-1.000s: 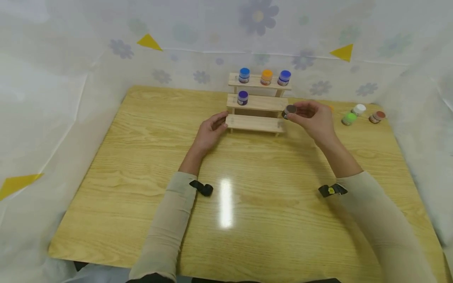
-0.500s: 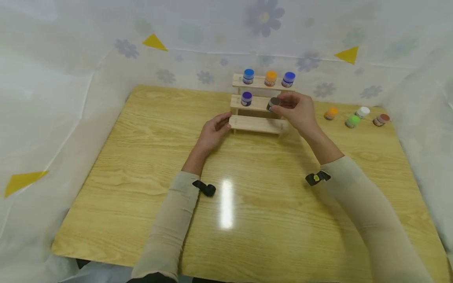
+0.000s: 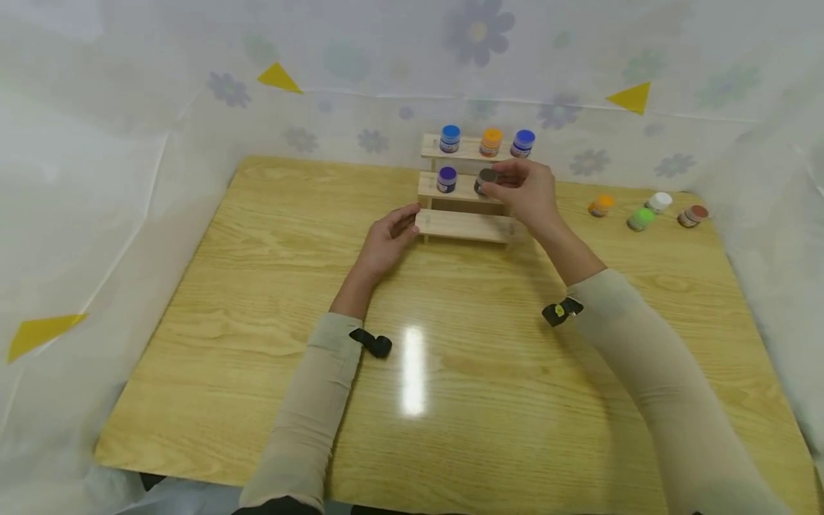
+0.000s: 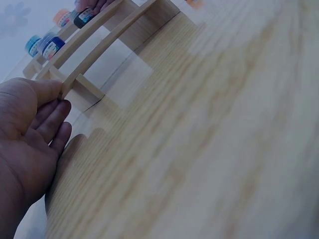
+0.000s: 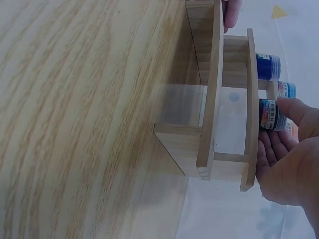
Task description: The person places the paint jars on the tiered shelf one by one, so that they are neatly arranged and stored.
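Note:
A three-step wooden display rack stands near the back of the table. At the left end of its lowest step my left hand grips the board; the thumb is against the end in the left wrist view, other fingers partly hidden. My right hand pinches a dark-lidded paint jar between thumb and fingers. That jar stands upright on the middle step in the right wrist view, right of a purple-lidded jar. On the top step are a light-blue jar, an orange jar and a dark-blue jar.
Right of the rack, loose jars stand on the wooden table: orange, green, white and brown. A flowered white cloth hangs behind, with yellow triangles on it.
The right hand has carried the dark-lidded jar leftward from beside the rack onto the middle step. The left hand has stayed at the rack's left end.

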`<state>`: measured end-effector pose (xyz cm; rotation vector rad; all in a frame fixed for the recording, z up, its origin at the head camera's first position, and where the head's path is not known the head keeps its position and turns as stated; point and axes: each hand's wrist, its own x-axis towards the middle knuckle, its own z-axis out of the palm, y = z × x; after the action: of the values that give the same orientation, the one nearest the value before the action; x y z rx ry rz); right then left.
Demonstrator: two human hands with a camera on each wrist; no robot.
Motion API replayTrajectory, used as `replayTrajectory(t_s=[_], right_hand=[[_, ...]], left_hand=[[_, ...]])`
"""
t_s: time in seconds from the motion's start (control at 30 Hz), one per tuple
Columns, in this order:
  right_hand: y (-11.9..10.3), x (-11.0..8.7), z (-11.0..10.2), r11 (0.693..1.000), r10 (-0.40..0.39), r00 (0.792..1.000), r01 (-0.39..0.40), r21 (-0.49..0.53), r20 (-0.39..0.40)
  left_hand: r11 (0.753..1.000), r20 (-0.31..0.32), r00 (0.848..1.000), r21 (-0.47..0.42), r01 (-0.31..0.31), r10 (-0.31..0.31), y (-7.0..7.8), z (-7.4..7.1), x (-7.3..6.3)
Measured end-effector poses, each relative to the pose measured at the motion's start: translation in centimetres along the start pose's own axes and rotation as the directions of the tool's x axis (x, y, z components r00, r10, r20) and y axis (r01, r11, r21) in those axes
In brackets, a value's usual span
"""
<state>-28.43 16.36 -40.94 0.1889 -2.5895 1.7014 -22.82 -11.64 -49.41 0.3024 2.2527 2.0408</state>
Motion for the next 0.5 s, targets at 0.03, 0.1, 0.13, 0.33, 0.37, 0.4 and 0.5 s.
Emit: replayTrajectory(t_s=[0.03,0.1,0.13,0.33,0.37,0.4,0.5], right_hand=[[0.0,0.1,0.1,1.000,0.000,1.000,0.000,-0.005,0.005],[0.0,0.1,0.1,1.000,-0.003,1.000,0.004,-0.027,0.014],[0.0,0.1,0.1,0.999,-0.008,1.000,0.008,-0.033,0.021],[0.3,-0.4,-0.1,0.999,-0.026,0.999,0.024,0.042,0.035],[0.4,-0.5,-0.1,0.997,-0.033,0.999,0.031,0.064,0.032],[0.4,-0.7,-0.1,0.995,-0.040,0.999,0.037,0.088,0.029],[0.7,-1.2,-0.3,0.987,-0.075,0.997,0.071,0.142,0.019]], left_hand=[[1.000,0.000,1.000,0.003,0.001,-0.001,0.0,0.0,0.0],[1.000,0.000,1.000,0.005,-0.002,0.002,-0.1,-0.1,0.0],[1.000,0.000,1.000,0.005,-0.003,0.003,-0.1,-0.1,0.0],[1.000,-0.003,1.000,0.009,-0.005,0.005,-0.2,-0.2,0.0],[1.000,-0.004,1.000,0.010,-0.005,0.005,-0.2,-0.2,0.0],[1.000,-0.004,1.000,0.013,-0.007,0.007,-0.3,-0.2,-0.1],[1.000,-0.008,1.000,0.020,-0.010,0.010,-0.3,-0.3,-0.2]])
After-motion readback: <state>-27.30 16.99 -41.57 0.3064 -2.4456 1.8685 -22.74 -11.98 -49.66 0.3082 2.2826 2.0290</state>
